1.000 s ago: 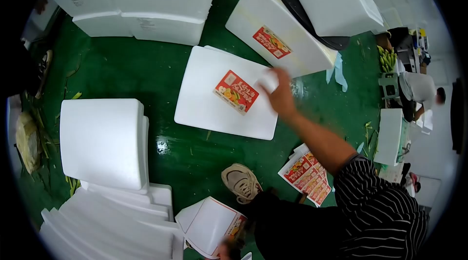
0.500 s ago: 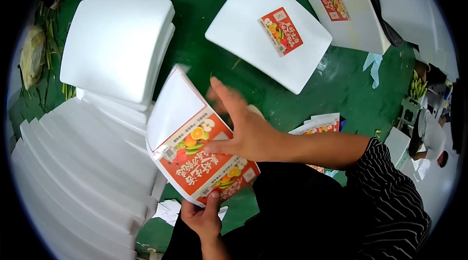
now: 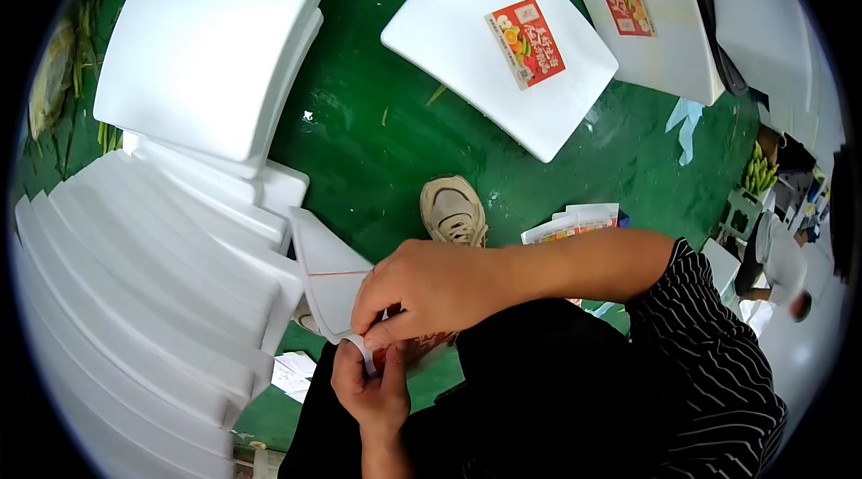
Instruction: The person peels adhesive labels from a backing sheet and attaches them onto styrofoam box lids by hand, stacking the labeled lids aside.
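Sticker sheet (image 3: 329,298) first: in the head view it is held up over the green floor (image 3: 355,165), in front of the black trousers (image 3: 548,389). The left hand (image 3: 373,385) grips its lower edge between thumb and fingers. The right hand (image 3: 426,290) lies across it, thumb and fingertips closed on the sheet close to the left hand. That hand hides much of the sheet; a white part shows on its left, and some red print, partly blurred, below it.

The stack of foam lids (image 3: 153,272) crowds the sheet's left side; whether they touch, I cannot tell. Two more plain lids (image 3: 202,57) lie one over the other at the stack's upper end. Beyond the hands, a shoe (image 3: 453,210) stands on the floor, and farther off lies a single white lid (image 3: 440,26) bearing a red fruit label (image 3: 527,43). Beside that lid is a white box (image 3: 669,52) with a similar label and a black band (image 3: 709,26).

Other sheets (image 3: 575,220) lie on the floor past the right forearm, partly hidden by it. Loose papers (image 3: 292,376) lie near the stack, and a blue strip (image 3: 687,129) near the box. At the far right, another person (image 3: 779,259) is beside a green stool (image 3: 742,212).
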Demonstrator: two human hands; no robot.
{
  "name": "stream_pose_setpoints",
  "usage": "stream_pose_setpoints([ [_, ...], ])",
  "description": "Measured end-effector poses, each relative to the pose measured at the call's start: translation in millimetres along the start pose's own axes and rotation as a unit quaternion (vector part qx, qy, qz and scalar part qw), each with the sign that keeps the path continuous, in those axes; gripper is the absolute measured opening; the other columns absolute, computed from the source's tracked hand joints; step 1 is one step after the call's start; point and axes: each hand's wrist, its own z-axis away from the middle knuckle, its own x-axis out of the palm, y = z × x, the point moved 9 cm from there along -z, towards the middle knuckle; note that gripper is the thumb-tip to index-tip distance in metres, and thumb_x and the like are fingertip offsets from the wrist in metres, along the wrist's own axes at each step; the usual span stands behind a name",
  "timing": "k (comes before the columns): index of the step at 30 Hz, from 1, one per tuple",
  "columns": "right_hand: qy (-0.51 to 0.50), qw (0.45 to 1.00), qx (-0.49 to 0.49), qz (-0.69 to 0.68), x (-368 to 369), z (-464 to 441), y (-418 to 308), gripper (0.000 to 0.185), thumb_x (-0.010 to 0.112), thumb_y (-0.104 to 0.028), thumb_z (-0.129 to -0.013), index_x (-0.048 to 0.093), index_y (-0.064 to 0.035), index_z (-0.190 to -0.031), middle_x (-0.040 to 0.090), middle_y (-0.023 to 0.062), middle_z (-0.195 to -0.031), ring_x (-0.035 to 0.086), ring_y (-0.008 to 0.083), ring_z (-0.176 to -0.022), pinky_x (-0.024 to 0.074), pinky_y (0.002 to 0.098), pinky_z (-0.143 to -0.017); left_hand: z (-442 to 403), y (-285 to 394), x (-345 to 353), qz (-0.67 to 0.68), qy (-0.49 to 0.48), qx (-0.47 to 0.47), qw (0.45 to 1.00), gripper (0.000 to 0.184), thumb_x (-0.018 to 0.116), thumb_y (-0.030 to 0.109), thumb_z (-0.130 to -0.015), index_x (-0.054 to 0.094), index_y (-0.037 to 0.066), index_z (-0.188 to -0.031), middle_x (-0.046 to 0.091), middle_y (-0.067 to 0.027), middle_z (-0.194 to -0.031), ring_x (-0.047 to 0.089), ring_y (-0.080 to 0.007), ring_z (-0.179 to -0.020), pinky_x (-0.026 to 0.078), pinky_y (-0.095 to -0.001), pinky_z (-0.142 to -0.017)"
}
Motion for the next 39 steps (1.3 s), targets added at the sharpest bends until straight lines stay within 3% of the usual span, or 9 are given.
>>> stream_pose_setpoints([
  [9, -0.007, 0.997, -0.045, 0.068, 1, 0, -7, 0.024, 0.067, -0.025, -0.098, 0.074, -0.0012, -0.1, 0.073, 0.0107, -0.104, 0.07, 0.0285, -0.095, 0.0554, 0.0368, -0.083, 0, -5, 2, 0.029, 0.007, -0.027, 0.999, 0.037, 0.079, 0.002, -0.09, 0.061, -0.001, -0.122, 0.066, -0.0065, -0.112, 0.061, -0.0118, -0.099, 0.047, -0.0257, -0.091],
  [12, 0.0, 0.999, -0.046, 0.009, 2, 0, 1, 0.024, 0.067, -0.025, -0.098, 0.073, -0.0018, -0.099, 0.073, 0.0105, -0.102, 0.069, 0.0292, -0.093, 0.0552, 0.0375, -0.082, 2, -5, 0, -0.007, -0.017, -0.012, 1.0, 0.035, 0.079, 0.002, -0.09, 0.061, -0.001, -0.12, 0.067, -0.0066, -0.112, 0.061, -0.0117, -0.099, 0.048, -0.026, -0.091],
  [18, 0.037, 0.994, 0.055, -0.085, -2, 3, 23, 0.025, 0.068, -0.026, -0.098, 0.073, -0.0021, -0.1, 0.072, 0.0099, -0.1, 0.069, 0.0253, -0.092, 0.0535, 0.0362, -0.08, 2, -8, 2, 0.031, -0.011, -0.02, 0.999, 0.038, 0.079, 0.002, -0.09, 0.059, -0.001, -0.122, 0.067, -0.008, -0.112, 0.063, -0.0129, -0.1, 0.049, -0.0276, -0.093],
  [21, 0.111, 0.993, -0.033, -0.016, -21, 4, 16, 0.027, 0.071, -0.028, -0.097, 0.073, -0.0016, -0.102, 0.071, 0.0099, -0.099, 0.068, 0.0228, -0.095, 0.0517, 0.0359, -0.081, 0, -8, 3, 0.091, 0.003, -0.046, 0.995, 0.041, 0.079, 0.001, -0.09, 0.058, -0.002, -0.125, 0.067, -0.0089, -0.115, 0.064, -0.0142, -0.102, 0.05, -0.0292, -0.095],
  [24, 0.072, 0.997, 0.014, 0.017, -19, 8, 5, 0.029, 0.074, -0.03, -0.094, 0.074, -0.0018, -0.103, 0.071, 0.0102, -0.099, 0.066, 0.0246, -0.096, 0.0505, 0.0366, -0.081, -1, -8, 3, 0.102, 0.004, -0.054, 0.993, 0.043, 0.079, 0.001, -0.09, 0.057, -0.002, -0.127, 0.067, -0.0096, -0.117, 0.064, -0.015, -0.104, 0.05, -0.0301, -0.096],
  [30, -0.01, 1.0, -0.017, 0.021, 0, 1, 15, 0.029, 0.074, -0.03, -0.093, 0.077, -0.003, -0.103, 0.071, 0.0102, -0.099, 0.066, 0.029, -0.095, 0.0511, 0.0378, -0.08, 1, -9, 2, 0.074, -0.009, -0.04, 0.996, 0.044, 0.078, -0.001, -0.089, 0.057, -0.002, -0.127, 0.067, -0.0098, -0.118, 0.063, -0.0152, -0.105, 0.049, -0.0304, -0.097],
  [33, -0.045, 0.999, 0.02, 0.005, 0, -2, 18, 0.03, 0.072, -0.031, -0.095, 0.077, -0.0031, -0.104, 0.071, 0.0101, -0.099, 0.067, 0.0281, -0.094, 0.0512, 0.0376, -0.079, 2, -7, 2, 0.078, -0.014, -0.034, 0.996, 0.043, 0.078, -0.001, -0.089, 0.058, -0.002, -0.127, 0.067, -0.0095, -0.118, 0.063, -0.0152, -0.105, 0.049, -0.0305, -0.097],
  [39, 0.017, 0.999, 0.038, 0.031, -9, 0, 21, 0.03, 0.069, -0.03, -0.098, 0.075, -0.0021, -0.107, 0.071, 0.0097, -0.094, 0.067, 0.0238, -0.088, 0.0512, 0.0356, -0.076, 3, -14, 1, 0.072, -0.012, -0.082, 0.994, 0.039, 0.077, -0.001, -0.088, 0.059, -0.003, -0.123, 0.068, -0.0089, -0.114, 0.063, -0.0144, -0.1, 0.051, -0.0298, -0.092],
])
